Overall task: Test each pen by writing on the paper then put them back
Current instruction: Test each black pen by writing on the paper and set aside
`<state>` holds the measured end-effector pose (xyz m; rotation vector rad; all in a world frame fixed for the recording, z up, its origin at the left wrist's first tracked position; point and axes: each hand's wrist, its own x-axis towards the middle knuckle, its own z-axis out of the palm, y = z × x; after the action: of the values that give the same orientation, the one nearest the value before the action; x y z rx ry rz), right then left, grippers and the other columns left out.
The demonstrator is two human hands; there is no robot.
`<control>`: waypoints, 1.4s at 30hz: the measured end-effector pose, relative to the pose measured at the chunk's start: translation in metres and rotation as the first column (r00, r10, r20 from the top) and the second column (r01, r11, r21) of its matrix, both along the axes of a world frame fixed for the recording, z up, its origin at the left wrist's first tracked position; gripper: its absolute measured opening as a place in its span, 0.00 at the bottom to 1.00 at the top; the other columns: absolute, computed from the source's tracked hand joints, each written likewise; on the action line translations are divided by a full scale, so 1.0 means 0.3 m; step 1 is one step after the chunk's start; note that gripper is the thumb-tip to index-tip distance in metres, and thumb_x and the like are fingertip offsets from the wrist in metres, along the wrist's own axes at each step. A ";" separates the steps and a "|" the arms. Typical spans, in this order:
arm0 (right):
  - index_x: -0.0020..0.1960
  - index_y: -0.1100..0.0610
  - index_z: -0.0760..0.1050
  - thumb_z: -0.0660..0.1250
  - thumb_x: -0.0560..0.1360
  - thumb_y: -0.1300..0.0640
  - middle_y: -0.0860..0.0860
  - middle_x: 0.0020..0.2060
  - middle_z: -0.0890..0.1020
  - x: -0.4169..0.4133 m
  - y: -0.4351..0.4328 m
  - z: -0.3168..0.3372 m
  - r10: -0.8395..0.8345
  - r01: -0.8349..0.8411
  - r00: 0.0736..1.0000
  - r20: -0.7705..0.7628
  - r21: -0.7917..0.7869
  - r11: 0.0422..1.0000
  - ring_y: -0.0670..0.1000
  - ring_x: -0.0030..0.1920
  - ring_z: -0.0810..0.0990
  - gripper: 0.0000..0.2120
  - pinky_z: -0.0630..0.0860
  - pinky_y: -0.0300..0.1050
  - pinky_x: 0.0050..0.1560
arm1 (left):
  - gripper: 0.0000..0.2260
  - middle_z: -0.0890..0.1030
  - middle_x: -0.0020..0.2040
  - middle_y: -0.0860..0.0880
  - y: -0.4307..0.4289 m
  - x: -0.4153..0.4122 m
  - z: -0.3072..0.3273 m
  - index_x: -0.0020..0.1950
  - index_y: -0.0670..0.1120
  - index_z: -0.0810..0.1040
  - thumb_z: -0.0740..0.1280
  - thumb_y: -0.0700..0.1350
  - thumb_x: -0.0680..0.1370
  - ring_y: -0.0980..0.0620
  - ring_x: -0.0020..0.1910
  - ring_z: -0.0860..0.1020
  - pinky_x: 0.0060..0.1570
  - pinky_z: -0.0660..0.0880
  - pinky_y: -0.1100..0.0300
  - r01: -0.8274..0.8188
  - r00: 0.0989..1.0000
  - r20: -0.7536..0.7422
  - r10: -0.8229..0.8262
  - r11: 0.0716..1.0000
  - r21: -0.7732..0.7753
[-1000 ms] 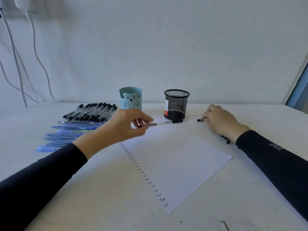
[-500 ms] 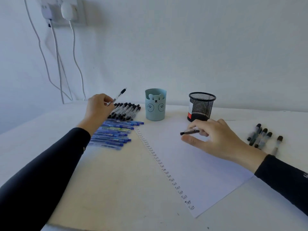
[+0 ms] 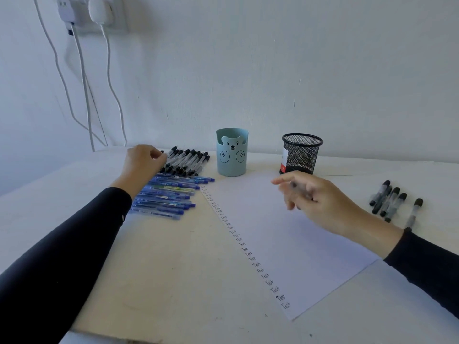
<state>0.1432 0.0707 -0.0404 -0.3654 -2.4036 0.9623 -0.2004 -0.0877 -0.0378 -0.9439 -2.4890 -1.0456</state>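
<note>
While the right hand (image 3: 315, 199) pinched a blurry pen (image 3: 295, 186) above the paper (image 3: 285, 244), the left hand (image 3: 144, 160) sat curled at the black pens (image 3: 188, 160); I could not tell if it held one. A bump might scatter that row.

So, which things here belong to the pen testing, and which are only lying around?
Job: paper with Test lines; row of black pens; blue pens; black pens at right; blurred pen in right hand.
Lying about: bear pen holder; mesh pen cup; wall chargers; cables.
</note>
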 end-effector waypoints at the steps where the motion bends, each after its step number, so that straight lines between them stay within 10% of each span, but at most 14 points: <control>1: 0.55 0.47 0.77 0.58 0.79 0.45 0.46 0.37 0.81 -0.003 -0.003 0.006 -0.004 0.001 0.999 -0.046 -0.048 0.999 0.44 0.38 0.77 0.12 0.73 0.39 0.44 | 0.10 0.80 0.42 0.47 0.001 0.007 0.006 0.45 0.41 0.82 0.66 0.46 0.79 0.50 0.43 0.75 0.44 0.69 0.59 0.017 1.000 -0.019 -0.017 1.000 0.012; 8: 0.59 0.58 0.75 0.51 0.83 0.59 0.60 0.36 0.84 0.026 -0.055 0.061 0.066 -0.066 0.998 -0.016 -0.431 0.900 0.54 0.35 0.80 0.15 0.74 0.46 0.38 | 0.06 0.80 0.48 0.47 0.093 0.203 0.053 0.49 0.43 0.83 0.68 0.44 0.78 0.55 0.40 0.75 0.46 0.72 0.67 0.392 0.883 -0.278 -0.377 0.920 -0.004; 14: 0.38 0.59 0.79 0.71 0.73 0.50 0.54 0.34 0.84 0.068 -0.178 0.032 0.188 -0.138 0.977 0.105 -0.366 0.920 0.48 0.33 0.75 0.13 0.71 0.39 0.36 | 0.09 0.81 0.50 0.54 0.137 0.434 -0.003 0.52 0.48 0.83 0.68 0.50 0.77 0.62 0.49 0.78 0.48 0.73 0.72 0.735 0.620 -0.133 -0.773 0.632 -0.246; 20: 0.29 0.64 0.67 0.73 0.73 0.54 0.53 0.23 0.72 0.159 -0.282 -0.017 0.184 -0.131 0.977 0.107 -0.376 0.917 0.48 0.25 0.71 0.22 0.70 0.37 0.29 | 0.25 0.73 0.65 0.63 0.144 0.491 -0.041 0.63 0.61 0.77 0.64 0.69 0.69 0.66 0.62 0.70 0.63 0.64 0.70 0.758 0.623 0.148 -0.769 0.545 -0.357; 42: 0.28 0.65 0.64 0.70 0.73 0.65 0.53 0.21 0.68 0.166 -0.328 -0.016 0.134 -0.077 0.978 0.158 -0.322 0.944 0.46 0.21 0.67 0.20 0.66 0.32 0.25 | 0.23 0.73 0.65 0.63 0.142 0.498 -0.038 0.62 0.62 0.76 0.65 0.67 0.70 0.65 0.64 0.69 0.60 0.60 0.72 0.760 0.617 0.192 -0.763 0.514 -0.397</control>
<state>0.1930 -0.0276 -0.0453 -0.4566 -2.4475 1.4246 -0.0511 -0.0450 -0.0493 -2.3453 -2.3235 -0.6089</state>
